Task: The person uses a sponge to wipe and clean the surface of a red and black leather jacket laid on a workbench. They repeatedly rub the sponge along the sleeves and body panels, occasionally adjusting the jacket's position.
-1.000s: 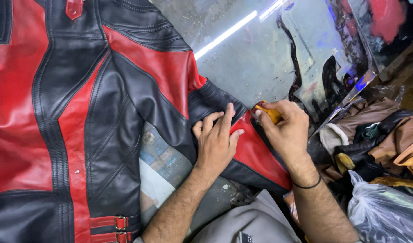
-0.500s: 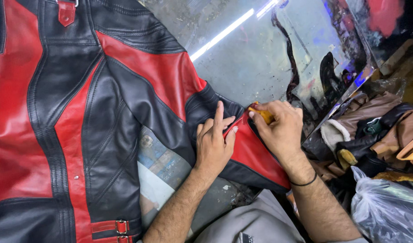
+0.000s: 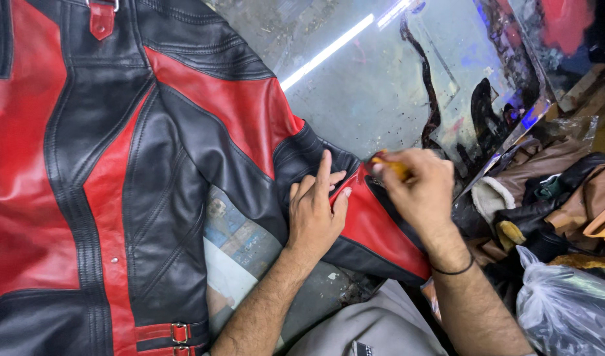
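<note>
- Leather jacket, red and black panels: is being laid flat and spread across the worktable, filling the left and centre of the view; one sleeve is being extended toward the lower right.
- Left hand: is being pressed palm-down on the sleeve where black meets red, fingers extended and spread, nothing being grasped.
- Right hand: is being held clenched around a small yellow-orange tool, whose tip is being set against the sleeve's upper edge, just beside the left fingertips; a thin black band is being worn at the wrist.
- Red buckled straps: are being shown at the jacket's lower hem; a red tab is being shown at the top edge.
- Worktable surface: is being seen as glossy, stained, reflecting a strip light.
- Leather pieces, brown and black: are being kept heaped at the right, well apart from the jacket body.
- Clear plastic bag: is being kept at the lower right, beside the heap.
</note>
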